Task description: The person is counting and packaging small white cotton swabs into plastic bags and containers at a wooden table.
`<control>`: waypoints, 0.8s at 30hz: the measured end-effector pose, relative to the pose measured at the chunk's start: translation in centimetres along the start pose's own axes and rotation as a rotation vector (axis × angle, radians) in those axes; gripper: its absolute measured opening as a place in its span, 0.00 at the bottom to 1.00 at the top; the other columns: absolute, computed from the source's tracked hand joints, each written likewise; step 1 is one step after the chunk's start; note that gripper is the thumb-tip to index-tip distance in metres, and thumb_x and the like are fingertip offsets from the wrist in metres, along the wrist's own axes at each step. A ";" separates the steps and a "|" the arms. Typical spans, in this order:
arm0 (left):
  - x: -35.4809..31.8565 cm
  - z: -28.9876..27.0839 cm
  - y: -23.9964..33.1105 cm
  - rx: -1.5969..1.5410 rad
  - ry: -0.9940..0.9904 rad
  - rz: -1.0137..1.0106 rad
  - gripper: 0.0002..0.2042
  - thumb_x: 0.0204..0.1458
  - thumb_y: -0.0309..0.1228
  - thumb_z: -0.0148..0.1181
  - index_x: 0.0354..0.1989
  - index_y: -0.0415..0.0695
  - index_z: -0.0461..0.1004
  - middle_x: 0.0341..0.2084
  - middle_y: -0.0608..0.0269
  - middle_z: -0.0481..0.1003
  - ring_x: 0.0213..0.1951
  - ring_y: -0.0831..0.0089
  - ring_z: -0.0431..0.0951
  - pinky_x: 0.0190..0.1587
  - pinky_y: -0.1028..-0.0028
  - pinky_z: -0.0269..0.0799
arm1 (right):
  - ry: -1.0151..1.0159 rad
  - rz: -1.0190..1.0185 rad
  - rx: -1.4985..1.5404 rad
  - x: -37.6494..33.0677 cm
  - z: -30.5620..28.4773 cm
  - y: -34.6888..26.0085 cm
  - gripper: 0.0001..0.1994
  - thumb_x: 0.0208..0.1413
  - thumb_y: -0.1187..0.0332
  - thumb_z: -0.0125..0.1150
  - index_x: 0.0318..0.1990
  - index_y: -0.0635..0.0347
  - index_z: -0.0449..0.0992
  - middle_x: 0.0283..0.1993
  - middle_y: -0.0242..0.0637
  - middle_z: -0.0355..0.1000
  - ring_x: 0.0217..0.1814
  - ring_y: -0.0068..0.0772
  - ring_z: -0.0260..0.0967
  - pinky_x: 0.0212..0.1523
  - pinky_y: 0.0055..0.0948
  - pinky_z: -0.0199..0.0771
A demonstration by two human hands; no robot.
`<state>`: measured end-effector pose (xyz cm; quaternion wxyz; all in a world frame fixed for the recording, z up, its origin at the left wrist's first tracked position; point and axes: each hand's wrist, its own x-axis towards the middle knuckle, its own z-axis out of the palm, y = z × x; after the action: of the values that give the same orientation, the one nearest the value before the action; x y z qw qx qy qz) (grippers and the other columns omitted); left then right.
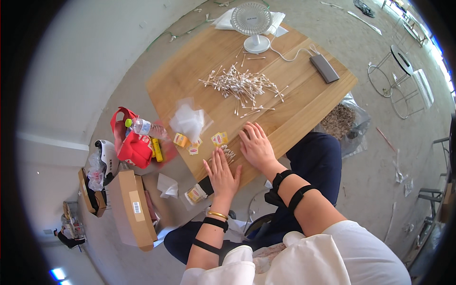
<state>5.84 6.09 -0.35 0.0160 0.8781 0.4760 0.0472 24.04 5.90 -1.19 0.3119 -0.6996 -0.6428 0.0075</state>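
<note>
My left hand (221, 176) lies at the near edge of the wooden table (294, 109), fingers stretched out over a small bunch of cotton swabs (230, 155). My right hand (257, 148) rests beside that bunch with its fingers extended, holding nothing that shows. A large loose heap of cotton swabs (237, 83) is spread farther back. Small yellow-and-white cards (219, 138) sit just beyond my left hand, next to a stack of clear plastic bags (187, 122). Below the table edge, left of my left wrist, is a clear packet with a yellow card (195, 194).
A white fan (251, 21) and a grey power bank (324, 69) joined by a cable stand at the back. Left of the table are a red bag (135, 149), a plastic bottle (148, 127) and a cardboard box (127, 204). A filled clear sack (346, 121) sits at right.
</note>
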 end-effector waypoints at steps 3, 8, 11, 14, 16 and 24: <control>-0.8 0.2 -0.1 0.012 0.002 0.020 0.45 0.63 0.58 0.47 0.75 0.32 0.46 0.75 0.46 0.49 0.76 0.56 0.47 0.76 0.44 0.30 | 0.018 -0.009 0.007 0.2 0.3 -0.1 0.21 0.55 0.67 0.59 0.56 0.62 0.72 0.61 0.48 0.65 0.73 0.47 0.56 0.77 0.46 0.51; -1.1 0.1 -0.6 -0.075 0.054 -0.028 0.42 0.63 0.54 0.50 0.75 0.34 0.47 0.75 0.47 0.48 0.76 0.52 0.45 0.76 0.44 0.29 | -0.023 -0.010 0.049 0.2 0.0 -0.3 0.19 0.56 0.67 0.58 0.56 0.61 0.72 0.60 0.47 0.65 0.72 0.46 0.57 0.76 0.45 0.51; -1.0 0.2 -0.7 -0.084 0.070 -0.065 0.42 0.62 0.53 0.51 0.75 0.36 0.48 0.75 0.46 0.48 0.76 0.50 0.44 0.76 0.44 0.30 | -0.056 0.023 0.130 0.1 0.1 0.0 0.18 0.57 0.67 0.58 0.56 0.55 0.73 0.61 0.43 0.65 0.73 0.46 0.56 0.77 0.47 0.49; -1.1 0.6 -0.8 -0.099 0.084 -0.077 0.41 0.62 0.52 0.52 0.75 0.36 0.49 0.74 0.46 0.50 0.76 0.47 0.44 0.76 0.44 0.32 | -0.095 -0.097 0.061 0.7 0.5 -0.2 0.17 0.59 0.65 0.58 0.56 0.49 0.76 0.63 0.38 0.65 0.73 0.44 0.55 0.77 0.50 0.47; -1.3 0.9 -1.0 -0.110 0.108 -0.086 0.41 0.61 0.51 0.52 0.75 0.36 0.49 0.74 0.46 0.51 0.76 0.45 0.45 0.76 0.44 0.33 | -0.133 -0.147 0.071 1.9 1.9 -1.3 0.16 0.61 0.64 0.57 0.56 0.45 0.77 0.64 0.35 0.65 0.74 0.43 0.54 0.77 0.52 0.45; -1.3 0.7 -1.3 -0.256 0.102 -0.025 0.40 0.61 0.50 0.53 0.74 0.35 0.49 0.73 0.43 0.53 0.76 0.44 0.46 0.76 0.44 0.36 | -0.305 -0.176 0.229 4.8 2.8 -1.4 0.18 0.63 0.63 0.55 0.59 0.50 0.76 0.66 0.38 0.65 0.73 0.44 0.55 0.78 0.47 0.46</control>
<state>4.12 5.72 -1.23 0.1041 0.8592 0.4773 0.1520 22.46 11.43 -0.88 0.2880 -0.5913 -0.7363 0.1590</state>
